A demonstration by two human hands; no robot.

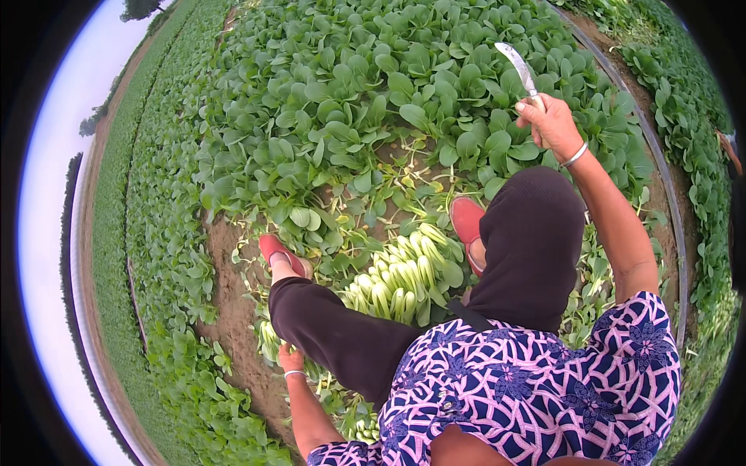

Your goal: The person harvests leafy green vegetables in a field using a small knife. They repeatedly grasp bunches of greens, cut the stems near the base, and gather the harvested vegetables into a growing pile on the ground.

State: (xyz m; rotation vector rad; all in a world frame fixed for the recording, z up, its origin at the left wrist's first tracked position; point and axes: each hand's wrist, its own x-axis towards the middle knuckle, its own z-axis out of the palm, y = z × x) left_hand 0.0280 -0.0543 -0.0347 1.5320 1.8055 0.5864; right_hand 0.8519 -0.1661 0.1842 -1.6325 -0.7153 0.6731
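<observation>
My right hand [551,123], raised over the standing leaves on the right, grips the pale handle of a curved harvesting knife [520,69]. The knife's hooked metal blade points up and to the left. Low on the left, beside my left leg, my left hand [291,356] reaches down next to some cut bok choy [269,341]. Whether its fingers close on these stems cannot be made out. Between my feet lies a pile of cut bok choy [402,274], pale stem bases upward in rows.
Dense standing bok choy [349,99] fills the ground ahead. My red shoes [466,224] rest among trimmed yellow leaves [408,180]. A dark hose or pipe [664,157] runs along the right. Bare soil [233,309] lies left, and more cut bok choy [364,430] shows behind my left leg.
</observation>
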